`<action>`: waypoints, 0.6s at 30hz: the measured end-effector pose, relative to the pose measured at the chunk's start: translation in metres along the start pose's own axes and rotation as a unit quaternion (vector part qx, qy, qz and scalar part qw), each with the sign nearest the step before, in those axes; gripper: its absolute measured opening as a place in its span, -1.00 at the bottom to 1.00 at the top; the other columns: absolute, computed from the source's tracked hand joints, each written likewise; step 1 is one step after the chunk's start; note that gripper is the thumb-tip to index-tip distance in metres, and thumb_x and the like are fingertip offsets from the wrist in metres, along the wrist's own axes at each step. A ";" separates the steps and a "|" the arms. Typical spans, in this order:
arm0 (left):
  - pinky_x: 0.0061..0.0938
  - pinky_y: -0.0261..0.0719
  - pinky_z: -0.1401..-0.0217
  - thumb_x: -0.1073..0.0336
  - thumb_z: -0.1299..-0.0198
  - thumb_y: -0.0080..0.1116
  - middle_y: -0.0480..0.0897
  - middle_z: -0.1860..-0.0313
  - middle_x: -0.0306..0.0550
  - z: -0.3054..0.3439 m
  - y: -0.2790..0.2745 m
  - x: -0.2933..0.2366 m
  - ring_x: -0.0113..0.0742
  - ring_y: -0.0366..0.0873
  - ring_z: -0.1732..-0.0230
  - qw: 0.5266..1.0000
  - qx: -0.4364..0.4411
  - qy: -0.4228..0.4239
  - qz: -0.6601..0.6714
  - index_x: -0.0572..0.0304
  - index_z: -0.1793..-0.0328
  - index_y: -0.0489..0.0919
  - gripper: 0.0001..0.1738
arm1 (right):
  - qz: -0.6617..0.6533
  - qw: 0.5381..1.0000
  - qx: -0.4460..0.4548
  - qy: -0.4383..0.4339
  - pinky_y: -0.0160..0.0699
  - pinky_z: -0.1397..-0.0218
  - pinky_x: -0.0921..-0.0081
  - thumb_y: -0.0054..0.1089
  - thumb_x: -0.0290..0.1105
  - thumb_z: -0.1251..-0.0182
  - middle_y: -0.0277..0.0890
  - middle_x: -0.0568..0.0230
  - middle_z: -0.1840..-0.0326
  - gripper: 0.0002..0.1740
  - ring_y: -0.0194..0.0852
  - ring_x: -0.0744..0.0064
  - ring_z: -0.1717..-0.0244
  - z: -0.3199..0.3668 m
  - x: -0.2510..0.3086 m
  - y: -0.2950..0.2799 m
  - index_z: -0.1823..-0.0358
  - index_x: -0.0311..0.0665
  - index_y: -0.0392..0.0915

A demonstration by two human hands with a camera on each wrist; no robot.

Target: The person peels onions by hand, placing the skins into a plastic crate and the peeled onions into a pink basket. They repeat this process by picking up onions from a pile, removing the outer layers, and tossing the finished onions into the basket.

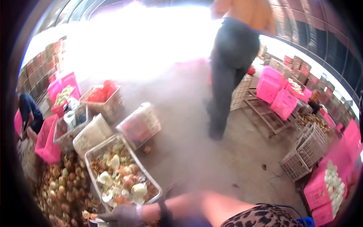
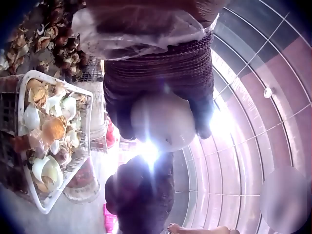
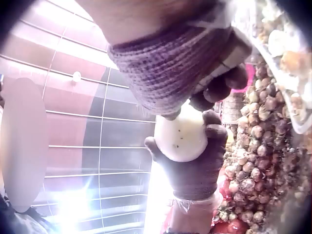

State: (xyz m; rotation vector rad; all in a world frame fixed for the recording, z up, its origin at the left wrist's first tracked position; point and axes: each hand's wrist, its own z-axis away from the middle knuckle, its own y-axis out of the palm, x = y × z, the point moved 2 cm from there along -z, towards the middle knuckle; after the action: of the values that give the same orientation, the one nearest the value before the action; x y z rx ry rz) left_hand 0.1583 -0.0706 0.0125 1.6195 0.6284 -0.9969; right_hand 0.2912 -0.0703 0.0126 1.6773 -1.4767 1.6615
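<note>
In the left wrist view, my gloved left hand (image 2: 158,73) grips a smooth, peeled white onion (image 2: 163,122), fingers on both sides of it. The dark glove of my right hand (image 2: 141,192) is just below. The right wrist view has my right hand (image 3: 170,63) above the onion (image 3: 180,136), its fingers curled round a pale handle (image 3: 226,66); the tool's far end is hidden. My left hand (image 3: 195,170) cups the onion from below. At the bottom edge of the head view, my right hand (image 1: 123,215) is beside brown peel (image 1: 89,215); the left is not distinguishable there.
A white-rimmed crate (image 1: 145,174) holds peels and onion pieces. Unpeeled onions (image 1: 66,189) are heaped left. Buckets (image 1: 92,136) and pink crates (image 1: 47,142) stand behind. A person (image 1: 232,64) stands ahead; another (image 1: 30,111) sits far left. Peeled onions (image 1: 332,181) fill a pink crate at right.
</note>
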 end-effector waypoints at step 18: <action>-0.18 0.50 -0.32 -0.15 -0.09 0.30 0.52 -0.18 0.03 0.015 -0.024 0.007 -0.11 0.50 -0.22 0.992 -0.116 0.015 0.052 0.25 -0.32 0.39 -0.20 | -0.177 0.972 -0.074 0.134 0.45 0.13 0.54 0.06 -0.33 -0.39 0.51 0.31 0.13 -0.54 0.42 0.57 0.20 -0.004 -0.037 -0.035 -0.29 -0.25 0.39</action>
State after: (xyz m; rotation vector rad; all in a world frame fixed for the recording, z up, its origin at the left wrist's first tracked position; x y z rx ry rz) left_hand 0.1384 -0.0792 -0.0069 1.4484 0.6475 -0.7942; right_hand 0.3269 -0.0378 -0.0045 1.4651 -1.0733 1.4755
